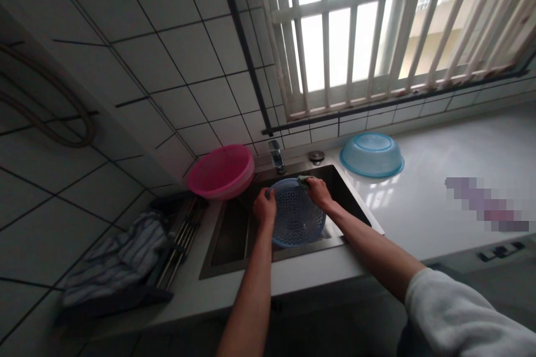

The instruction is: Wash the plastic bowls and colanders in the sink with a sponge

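A blue plastic colander (298,215) with a perforated wall is tilted over the steel sink (228,234). My left hand (264,207) grips its rim on the left side, thumb over the edge. At the upper right of the rim, my right hand (319,192) is closed on a small greenish cloth (304,180), pressed against the colander's edge. Part of the sink basin is hidden behind the colander and my forearms. The faucet (276,157) stands just behind the colander.
A pink basin (221,172) rests at the sink's back left corner. On the counter (422,178) to the right lies an upturned blue translucent bowl (372,154). A striped cloth (121,259) and a metal rack (180,245) are at left. A barred window (355,39) is behind.
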A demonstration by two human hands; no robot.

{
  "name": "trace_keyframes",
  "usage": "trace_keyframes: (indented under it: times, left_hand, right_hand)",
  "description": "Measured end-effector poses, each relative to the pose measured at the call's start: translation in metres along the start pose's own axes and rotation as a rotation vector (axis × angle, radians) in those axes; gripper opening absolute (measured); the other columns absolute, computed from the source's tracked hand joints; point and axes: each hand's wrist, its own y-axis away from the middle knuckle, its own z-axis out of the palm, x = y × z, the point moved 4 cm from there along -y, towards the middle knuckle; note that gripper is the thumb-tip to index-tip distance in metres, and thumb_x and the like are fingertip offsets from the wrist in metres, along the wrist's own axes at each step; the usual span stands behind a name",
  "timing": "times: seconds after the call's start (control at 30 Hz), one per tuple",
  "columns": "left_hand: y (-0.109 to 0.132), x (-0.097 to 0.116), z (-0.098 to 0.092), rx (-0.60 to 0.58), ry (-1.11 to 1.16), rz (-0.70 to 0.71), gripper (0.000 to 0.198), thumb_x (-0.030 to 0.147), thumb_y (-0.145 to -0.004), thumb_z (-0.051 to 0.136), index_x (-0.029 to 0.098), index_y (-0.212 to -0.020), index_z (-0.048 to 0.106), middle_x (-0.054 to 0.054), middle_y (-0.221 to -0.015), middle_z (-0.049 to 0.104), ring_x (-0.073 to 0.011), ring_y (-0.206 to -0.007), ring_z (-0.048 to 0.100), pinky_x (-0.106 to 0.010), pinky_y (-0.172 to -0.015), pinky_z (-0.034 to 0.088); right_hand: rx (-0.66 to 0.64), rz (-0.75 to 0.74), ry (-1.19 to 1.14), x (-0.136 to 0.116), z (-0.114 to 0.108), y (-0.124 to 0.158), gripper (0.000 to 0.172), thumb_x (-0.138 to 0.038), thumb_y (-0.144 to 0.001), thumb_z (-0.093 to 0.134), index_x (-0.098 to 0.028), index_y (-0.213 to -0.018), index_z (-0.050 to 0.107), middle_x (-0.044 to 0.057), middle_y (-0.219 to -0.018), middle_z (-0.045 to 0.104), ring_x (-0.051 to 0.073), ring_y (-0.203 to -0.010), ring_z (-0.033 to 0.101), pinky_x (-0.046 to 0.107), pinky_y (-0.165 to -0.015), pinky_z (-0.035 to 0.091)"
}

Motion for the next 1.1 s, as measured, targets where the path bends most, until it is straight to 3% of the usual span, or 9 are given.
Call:
trace_keyframes:
  times: [0.13, 0.27, 0.37, 0.53, 0.63, 0.77, 0.83, 0.93, 1.1]
  left_hand:
    - [0.004, 0.016, 0.011, -0.070, -0.011, 0.192, 0.041, 0.027, -0.091, 0.071, 0.028, -0.132, 0.069, -0.009, -0.131, 0.074, -0.0269, -0.121, 0.068, -0.035, -0.100, 0.047]
    - [0.008, 0.029, 0.016, -0.136, -0.044, 0.310, 0.042, 0.019, -0.094, 0.064, 0.031, -0.133, 0.071, -0.007, -0.136, 0.072, -0.0255, -0.127, 0.065, -0.036, -0.107, 0.045]
    - [0.006, 0.021, 0.014, -0.165, -0.048, 0.161, 0.031, 0.026, -0.099, 0.059, 0.033, -0.124, 0.077, -0.007, -0.124, 0.078, -0.0279, -0.114, 0.072, -0.037, -0.097, 0.050]
    - [0.001, 0.004, 0.001, -0.025, -0.003, -0.063, 0.033, 0.037, -0.102, 0.056, 0.029, -0.127, 0.075, -0.011, -0.122, 0.078, -0.0317, -0.111, 0.073, -0.039, -0.092, 0.053]
    - [0.002, 0.007, 0.006, -0.059, 0.014, 0.011, 0.031, 0.033, -0.102, 0.057, 0.029, -0.126, 0.075, -0.009, -0.125, 0.077, -0.0287, -0.115, 0.072, -0.037, -0.096, 0.053]
    - [0.007, 0.017, 0.020, -0.175, 0.058, 0.216, 0.032, 0.020, -0.099, 0.057, 0.031, -0.122, 0.076, -0.002, -0.131, 0.075, -0.0213, -0.121, 0.069, -0.030, -0.104, 0.050]
    - [0.008, 0.019, 0.022, -0.169, 0.087, 0.249, 0.033, 0.017, -0.098, 0.057, 0.031, -0.121, 0.077, -0.002, -0.131, 0.075, -0.0208, -0.121, 0.069, -0.030, -0.106, 0.049]
    - [0.005, 0.014, 0.018, -0.095, 0.152, 0.209, 0.031, 0.019, -0.098, 0.056, 0.029, -0.118, 0.077, -0.003, -0.129, 0.075, -0.0227, -0.120, 0.069, -0.033, -0.106, 0.049]
    - [-0.002, 0.004, 0.008, 0.055, 0.206, 0.077, 0.028, 0.025, -0.096, 0.060, 0.021, -0.120, 0.074, -0.012, -0.125, 0.074, -0.0272, -0.117, 0.068, -0.038, -0.105, 0.049]
  right_hand:
    - [-0.073, -0.158, 0.061, -0.022, 0.011, 0.004, 0.041, 0.002, -0.086, 0.051, -0.017, -0.110, 0.077, 0.010, -0.114, 0.078, 0.022, -0.102, 0.072, 0.030, -0.095, 0.052]
    - [-0.141, -0.311, 0.039, -0.037, 0.021, 0.005, 0.040, 0.001, -0.083, 0.051, -0.017, -0.106, 0.078, 0.009, -0.112, 0.078, 0.021, -0.101, 0.071, 0.029, -0.096, 0.052]
    - [-0.078, -0.229, -0.010, -0.023, 0.015, 0.000, 0.040, 0.001, -0.080, 0.053, -0.018, -0.104, 0.079, 0.008, -0.110, 0.079, 0.021, -0.101, 0.071, 0.028, -0.095, 0.051]
    - [0.008, 0.031, -0.083, 0.019, -0.003, -0.004, 0.042, 0.002, -0.079, 0.055, -0.019, -0.107, 0.079, 0.007, -0.105, 0.081, 0.023, -0.096, 0.074, 0.029, -0.090, 0.053]
    - [-0.015, 0.003, -0.053, 0.014, -0.002, -0.003, 0.040, 0.000, -0.082, 0.056, -0.019, -0.108, 0.079, 0.007, -0.107, 0.081, 0.023, -0.098, 0.074, 0.030, -0.091, 0.053]
    - [-0.116, -0.180, 0.017, -0.020, 0.009, 0.002, 0.038, 0.000, -0.083, 0.056, -0.019, -0.106, 0.079, 0.008, -0.115, 0.079, 0.022, -0.106, 0.072, 0.028, -0.099, 0.051]
    - [-0.134, -0.212, 0.026, -0.030, 0.012, 0.002, 0.039, 0.000, -0.083, 0.055, -0.018, -0.108, 0.078, 0.008, -0.117, 0.078, 0.022, -0.107, 0.072, 0.028, -0.099, 0.050]
    - [-0.073, -0.127, 0.020, -0.023, 0.006, -0.001, 0.039, 0.001, -0.082, 0.054, -0.018, -0.106, 0.078, 0.010, -0.114, 0.079, 0.023, -0.103, 0.073, 0.028, -0.093, 0.051]
    - [0.070, 0.132, -0.034, 0.015, -0.008, -0.004, 0.030, -0.006, -0.084, 0.060, -0.018, -0.103, 0.078, 0.010, -0.099, 0.081, 0.025, -0.093, 0.075, 0.028, -0.082, 0.051]
